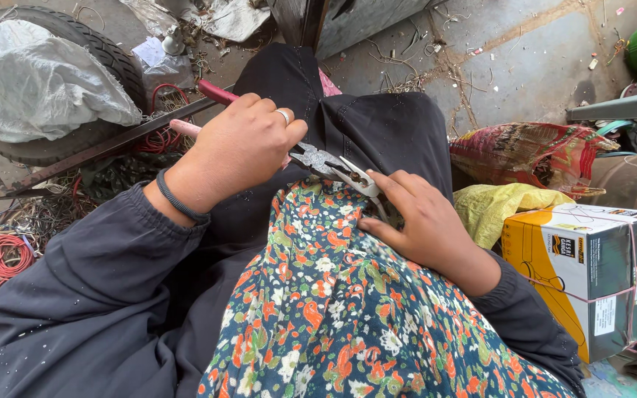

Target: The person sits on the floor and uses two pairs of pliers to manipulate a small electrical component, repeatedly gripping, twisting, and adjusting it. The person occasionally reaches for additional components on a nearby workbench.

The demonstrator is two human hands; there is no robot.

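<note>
Left hand [241, 147] clamped on red-handled pliers [333, 166], jaws apart over lap; right hand [418, 221] fingers together at jaw tips, probably pinching a wire, hidden; cardboard box [591, 276] nearby

A yellow-and-grey cardboard box [591, 276] tied with string stands at right, bearing a white label [604, 315].

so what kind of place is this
Probably an outdoor scrap or wire-salvage yard. A worn tyre lies on littered concrete, tangled red wire is heaped nearby, and the left hand works pliers at something the right hand holds.
</note>
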